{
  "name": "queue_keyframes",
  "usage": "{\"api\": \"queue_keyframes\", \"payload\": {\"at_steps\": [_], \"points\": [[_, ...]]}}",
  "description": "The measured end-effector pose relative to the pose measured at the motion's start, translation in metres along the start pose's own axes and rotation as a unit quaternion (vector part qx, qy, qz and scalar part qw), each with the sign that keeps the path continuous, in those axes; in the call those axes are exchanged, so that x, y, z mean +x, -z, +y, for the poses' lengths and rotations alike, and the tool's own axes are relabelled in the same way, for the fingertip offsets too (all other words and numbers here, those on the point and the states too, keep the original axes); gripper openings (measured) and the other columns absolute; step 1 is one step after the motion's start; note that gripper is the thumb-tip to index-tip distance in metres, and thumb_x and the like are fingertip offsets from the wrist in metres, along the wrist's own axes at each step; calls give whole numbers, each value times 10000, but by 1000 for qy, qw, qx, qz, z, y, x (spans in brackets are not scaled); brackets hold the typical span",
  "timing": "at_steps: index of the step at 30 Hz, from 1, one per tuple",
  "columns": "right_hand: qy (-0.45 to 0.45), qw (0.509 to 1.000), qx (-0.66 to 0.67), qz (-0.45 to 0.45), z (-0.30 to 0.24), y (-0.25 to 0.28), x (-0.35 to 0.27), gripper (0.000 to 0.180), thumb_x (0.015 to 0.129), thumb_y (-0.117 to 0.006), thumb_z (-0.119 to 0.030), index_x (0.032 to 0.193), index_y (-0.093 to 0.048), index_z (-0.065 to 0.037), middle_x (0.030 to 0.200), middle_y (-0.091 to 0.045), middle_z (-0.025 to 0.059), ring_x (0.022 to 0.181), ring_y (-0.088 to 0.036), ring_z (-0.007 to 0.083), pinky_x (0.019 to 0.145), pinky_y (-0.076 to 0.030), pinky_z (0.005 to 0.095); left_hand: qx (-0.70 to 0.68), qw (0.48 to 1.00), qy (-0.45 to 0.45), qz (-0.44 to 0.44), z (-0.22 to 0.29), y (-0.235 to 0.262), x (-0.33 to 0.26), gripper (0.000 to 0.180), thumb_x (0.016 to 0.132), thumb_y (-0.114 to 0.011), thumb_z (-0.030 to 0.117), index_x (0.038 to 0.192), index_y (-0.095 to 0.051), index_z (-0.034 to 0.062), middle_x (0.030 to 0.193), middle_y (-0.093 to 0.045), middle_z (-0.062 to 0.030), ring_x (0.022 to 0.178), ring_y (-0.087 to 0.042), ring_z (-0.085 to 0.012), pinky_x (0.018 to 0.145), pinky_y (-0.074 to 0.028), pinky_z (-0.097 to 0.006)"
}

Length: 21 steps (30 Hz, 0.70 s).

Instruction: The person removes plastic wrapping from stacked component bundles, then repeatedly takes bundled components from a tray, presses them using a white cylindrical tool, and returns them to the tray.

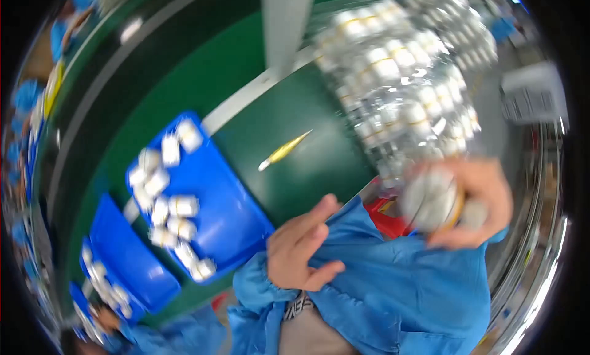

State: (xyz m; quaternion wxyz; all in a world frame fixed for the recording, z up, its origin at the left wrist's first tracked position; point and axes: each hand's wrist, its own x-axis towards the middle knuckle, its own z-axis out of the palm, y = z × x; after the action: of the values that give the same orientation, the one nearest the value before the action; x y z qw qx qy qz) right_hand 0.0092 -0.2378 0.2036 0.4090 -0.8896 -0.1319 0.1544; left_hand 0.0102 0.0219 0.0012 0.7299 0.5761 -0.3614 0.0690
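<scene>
At the right, my right hand (491, 198) is closed around a white round part with a yellow band (428, 201). Its end faces left, and motion blurs its detail. My left hand (301, 247) is held in front of my blue sleeve with its fingers apart and nothing in it. To its left is a blue tray (236, 217) with several white cylindrical parts (178, 206) lying loose along its left side. Beyond the right hand rise stacked clear plastic blister trays (393, 91) filled with similar white parts with yellow bands.
A yellow pen-like tool (286, 150) with a white end lies on the green tabletop (319, 109). A grey post (286, 29) stands at the far edge. More blue bins (132, 257) with white parts sit at the left, where a co-worker's hand (106, 318) reaches.
</scene>
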Motion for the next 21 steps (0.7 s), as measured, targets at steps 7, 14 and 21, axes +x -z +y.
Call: {"api": "queue_keyframes", "payload": {"at_steps": [7,14,21], "points": [[-162,879,-351,278,79,119,68,633,937,-643,-496,1357,-559,-31,1201,-666,290,1136,-648,406,976,-503,467,381,894,176,-160,-57,52,-2,608,798,-816,193,1354,-610,58,1328,-642,-139,1213,-594,-331,994,-469,-428],[-213,881,-360,220,242,177,123,645,952,-585,-496,1357,-565,6,1166,-665,318,1138,-634,450,974,-499,508,478,843,134,-208,-70,51,-5,406,830,-769,198,1222,-702,113,1345,-657,-52,1231,-600,-302,987,-473,-420],[-151,851,-351,360,200,218,-9,510,937,-617,-476,994,-722,20,890,-731,245,833,-699,400,775,-542,450,490,836,140,-202,-73,48,-1,258,869,-729,141,1120,-749,83,1291,-694,-82,1203,-611,-339,1017,-476,-434]]}}
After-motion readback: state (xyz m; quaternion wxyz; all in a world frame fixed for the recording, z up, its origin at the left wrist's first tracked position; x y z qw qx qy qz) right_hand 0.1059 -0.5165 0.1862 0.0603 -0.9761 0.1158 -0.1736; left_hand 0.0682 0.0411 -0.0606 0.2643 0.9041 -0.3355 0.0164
